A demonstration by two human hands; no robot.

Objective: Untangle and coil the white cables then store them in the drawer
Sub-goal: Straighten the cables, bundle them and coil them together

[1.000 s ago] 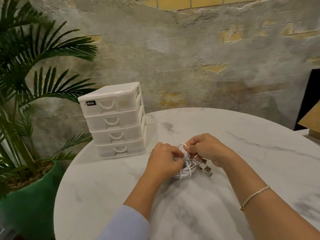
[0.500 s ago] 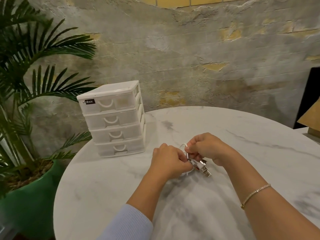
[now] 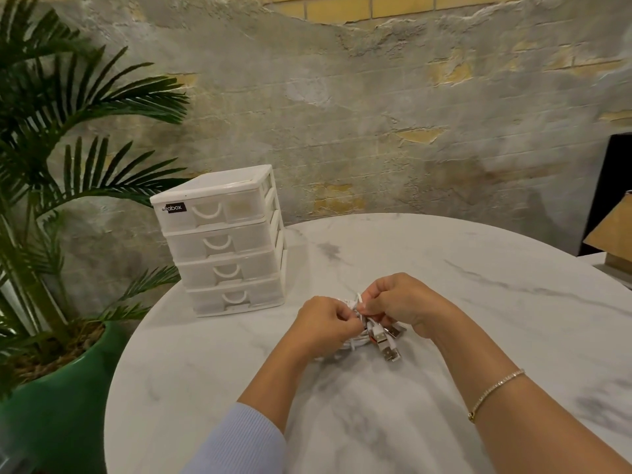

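Both hands meet knuckle to knuckle low over the marble tabletop (image 3: 444,275); the left hand (image 3: 326,326) curls its fingers round the bundle of white cables (image 3: 355,343); the right hand (image 3: 400,302) pinches a strand; plugs (image 3: 386,340) hang beneath; the drawer unit (image 3: 225,241) stands closed, near on the left.
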